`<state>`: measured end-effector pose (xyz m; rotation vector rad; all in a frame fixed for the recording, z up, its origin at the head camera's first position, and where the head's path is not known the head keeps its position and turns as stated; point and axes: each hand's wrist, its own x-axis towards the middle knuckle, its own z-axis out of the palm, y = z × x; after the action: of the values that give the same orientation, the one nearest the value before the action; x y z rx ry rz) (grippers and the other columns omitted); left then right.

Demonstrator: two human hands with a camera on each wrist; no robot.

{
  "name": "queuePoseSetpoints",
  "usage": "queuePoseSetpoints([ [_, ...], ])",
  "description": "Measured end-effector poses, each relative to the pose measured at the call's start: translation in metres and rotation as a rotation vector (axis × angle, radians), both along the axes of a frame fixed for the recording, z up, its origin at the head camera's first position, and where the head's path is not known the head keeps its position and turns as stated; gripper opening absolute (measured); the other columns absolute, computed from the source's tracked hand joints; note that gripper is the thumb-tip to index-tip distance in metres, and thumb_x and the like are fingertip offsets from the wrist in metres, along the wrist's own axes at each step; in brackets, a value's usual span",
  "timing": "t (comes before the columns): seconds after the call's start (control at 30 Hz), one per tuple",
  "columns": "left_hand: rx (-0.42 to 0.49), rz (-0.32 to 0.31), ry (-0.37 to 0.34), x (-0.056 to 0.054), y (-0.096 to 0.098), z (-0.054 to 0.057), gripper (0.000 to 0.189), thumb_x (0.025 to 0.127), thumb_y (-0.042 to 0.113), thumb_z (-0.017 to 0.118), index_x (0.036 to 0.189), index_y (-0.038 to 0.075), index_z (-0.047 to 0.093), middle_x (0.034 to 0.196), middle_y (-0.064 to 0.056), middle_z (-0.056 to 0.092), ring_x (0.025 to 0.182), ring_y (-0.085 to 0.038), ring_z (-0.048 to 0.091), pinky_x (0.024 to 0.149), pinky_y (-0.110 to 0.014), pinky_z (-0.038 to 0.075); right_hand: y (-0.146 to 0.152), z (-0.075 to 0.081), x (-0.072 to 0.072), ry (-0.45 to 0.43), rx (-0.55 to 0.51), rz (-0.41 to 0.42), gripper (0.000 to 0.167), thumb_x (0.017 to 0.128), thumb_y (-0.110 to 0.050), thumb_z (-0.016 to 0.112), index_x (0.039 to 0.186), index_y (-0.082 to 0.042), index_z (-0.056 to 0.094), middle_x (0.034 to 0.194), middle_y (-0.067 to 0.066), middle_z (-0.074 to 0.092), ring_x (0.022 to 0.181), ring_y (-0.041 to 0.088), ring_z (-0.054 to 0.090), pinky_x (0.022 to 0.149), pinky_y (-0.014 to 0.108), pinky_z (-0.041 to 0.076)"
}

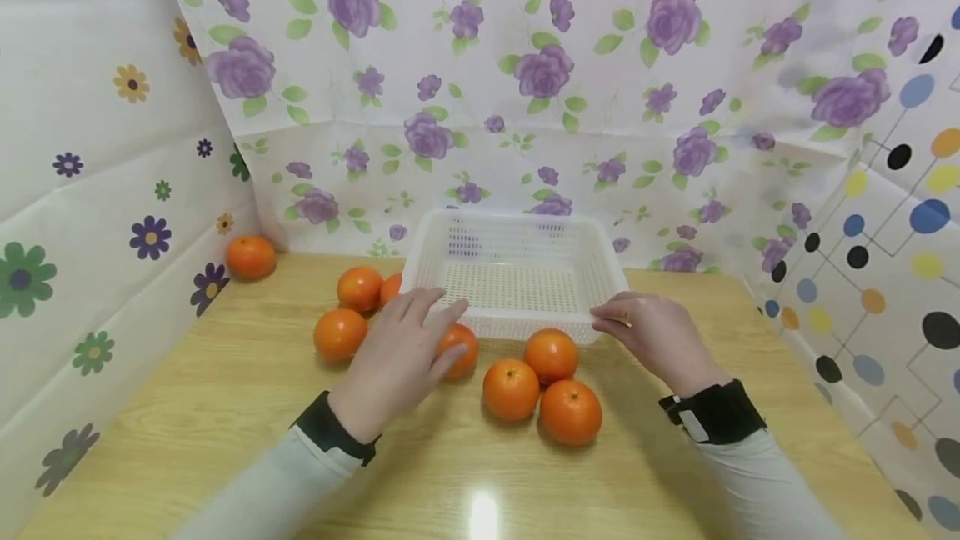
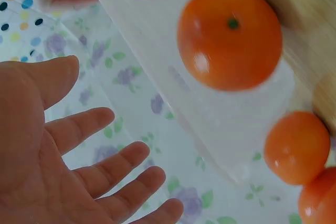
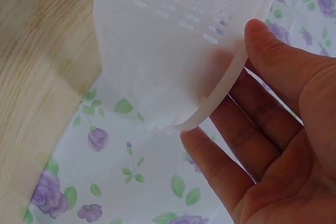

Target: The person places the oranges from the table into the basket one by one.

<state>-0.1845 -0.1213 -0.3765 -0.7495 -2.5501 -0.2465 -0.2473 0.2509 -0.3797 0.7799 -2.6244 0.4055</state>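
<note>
A white perforated plastic basket (image 1: 510, 325) stands on the table toward the back, with only its slotted floor showing inside. My right hand (image 1: 663, 336) pinches the rim at its front right corner; in the right wrist view the thumb (image 3: 268, 43) lies on one side of the rim and fingers on the other. My left hand (image 1: 393, 361), fingers spread, hovers by the basket's front left corner and partly hides an orange (image 1: 459, 350). In the left wrist view its palm (image 2: 31, 166) holds nothing, and an orange (image 2: 231, 38) appears beyond the fingers.
In front of the basket sit three oranges (image 1: 511, 390) close together. More oranges (image 1: 341, 335) lie left of it, one partly hidden behind my left hand. A lone orange (image 1: 251, 257) rests at the far left corner. Patterned cloth (image 1: 480, 107) encloses the wooden table (image 1: 420, 473) at back and sides.
</note>
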Motion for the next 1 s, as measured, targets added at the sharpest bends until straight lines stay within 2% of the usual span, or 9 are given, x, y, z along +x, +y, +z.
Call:
queuePoseSetpoints([
  [0.23, -0.037, -0.089, 0.039, 0.005, 0.018, -0.005, 0.057, 0.105, 0.043, 0.078, 0.152, 0.014, 0.065, 0.148, -0.02, 0.063, 0.137, -0.04, 0.058, 0.123, -0.056, 0.042, -0.001, 0.002, -0.004, 0.003, -0.006, -0.005, 0.019, 0.096, -0.016, 0.088, 0.113, -0.008, 0.088, 0.103, 0.004, 0.083, 0.091, 0.028, 0.079, 0.084, 0.052, 0.065],
  [0.43, -0.044, -0.172, 0.008, 0.01, 0.029, -0.011, 0.056, 0.105, 0.046, 0.075, 0.152, 0.017, 0.065, 0.149, -0.017, 0.062, 0.139, -0.039, 0.057, 0.123, -0.058, 0.041, -0.003, 0.0, -0.007, 0.027, -0.008, 0.001, 0.018, 0.095, -0.017, 0.089, 0.112, -0.009, 0.088, 0.102, 0.003, 0.083, 0.09, 0.026, 0.079, 0.083, 0.05, 0.065],
  [0.8, -0.048, -0.23, -0.015, 0.022, 0.045, -0.026, 0.059, 0.105, 0.052, 0.074, 0.155, 0.022, 0.064, 0.152, -0.01, 0.059, 0.138, -0.031, 0.056, 0.123, -0.051, 0.042, -0.003, -0.002, -0.005, 0.033, -0.031, -0.01, 0.019, 0.093, -0.016, 0.09, 0.11, -0.009, 0.088, 0.104, 0.004, 0.083, 0.093, 0.029, 0.08, 0.085, 0.053, 0.065],
  [1.0, -0.052, -0.262, -0.046, 0.03, 0.049, -0.036, 0.064, 0.104, 0.053, 0.074, 0.159, 0.024, 0.06, 0.153, -0.008, 0.058, 0.14, -0.028, 0.054, 0.124, -0.051, 0.041, 0.0, -0.007, 0.002, 0.051, -0.026, -0.003, 0.018, 0.092, -0.017, 0.091, 0.109, -0.01, 0.089, 0.101, 0.0, 0.083, 0.089, 0.024, 0.08, 0.081, 0.049, 0.065],
])
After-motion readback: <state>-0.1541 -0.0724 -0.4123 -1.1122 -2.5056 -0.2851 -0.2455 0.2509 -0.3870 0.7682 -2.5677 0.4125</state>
